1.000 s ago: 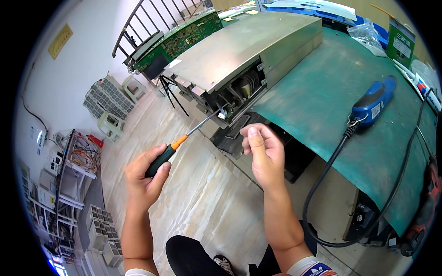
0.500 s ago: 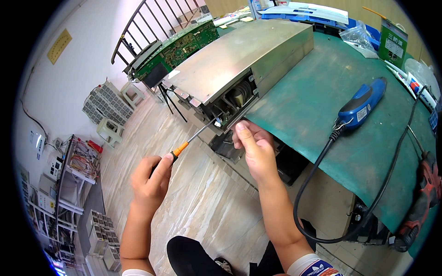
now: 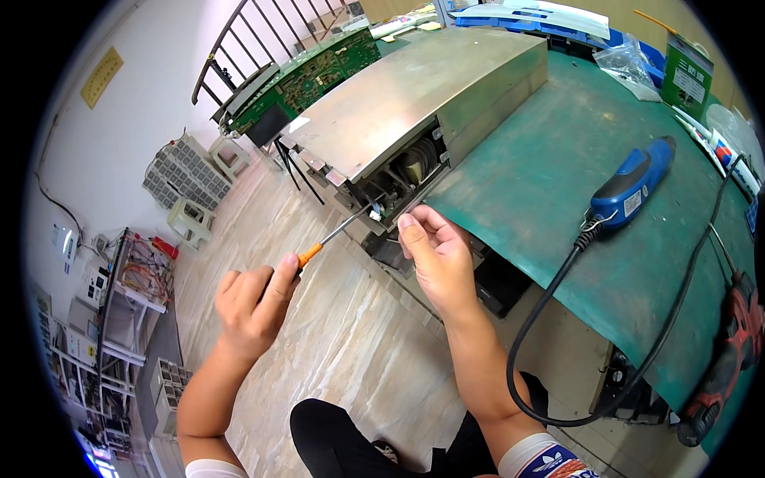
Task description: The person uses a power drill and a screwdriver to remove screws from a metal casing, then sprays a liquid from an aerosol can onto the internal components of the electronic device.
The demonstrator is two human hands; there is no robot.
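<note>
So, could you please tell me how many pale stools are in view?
2: the nearer stool stands in front of the grey gridded stack on the left; the farther stool is just right of that stack. Others may be hidden.

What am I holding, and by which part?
Your left hand grips a metal-shafted screwdriver by its orange-and-dark handle; whether the right hand holds anything is unclear.

Lettered on right sleeve (image 3: 546, 462); printed white on green box (image 3: 687, 73) near far right corner of desk (image 3: 542, 183); too small to read on label (image 3: 633, 201) of blue tool (image 3: 637, 182).
</note>
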